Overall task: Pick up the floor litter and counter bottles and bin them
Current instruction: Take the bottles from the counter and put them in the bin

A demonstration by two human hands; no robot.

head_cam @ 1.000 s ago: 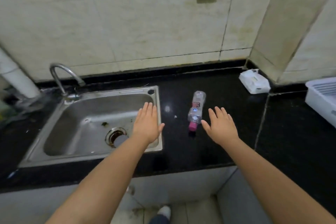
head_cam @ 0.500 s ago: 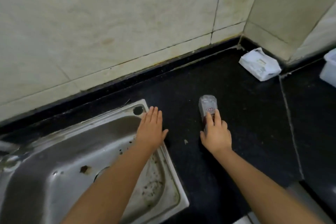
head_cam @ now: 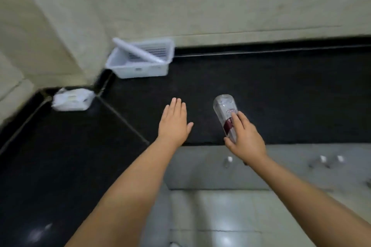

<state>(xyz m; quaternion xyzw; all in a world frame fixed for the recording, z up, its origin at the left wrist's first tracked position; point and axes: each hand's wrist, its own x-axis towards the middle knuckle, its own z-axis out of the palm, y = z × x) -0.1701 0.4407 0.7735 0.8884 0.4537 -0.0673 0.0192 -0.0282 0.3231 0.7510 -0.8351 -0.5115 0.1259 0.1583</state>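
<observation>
Bottle (head_cam: 225, 114), clear plastic with a dark red label, is in my right hand (head_cam: 246, 139), fingers wrapped round its lower half, base pointing away over the near edge of the black counter (head_cam: 281, 96). Left hand (head_cam: 174, 124) flat, fingers spread, holding nothing. Looks empty, so likely light, smooth, a bit crushable; grip at the labelled middle seems best. White basket (head_cam: 138, 62) far left, tissue pack (head_cam: 72, 99) near the corner.

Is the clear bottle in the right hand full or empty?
It looks empty: the clear bottle shows no liquid above its dark red label. The right hand hides its lower part, so a small rest cannot be excluded.
</observation>
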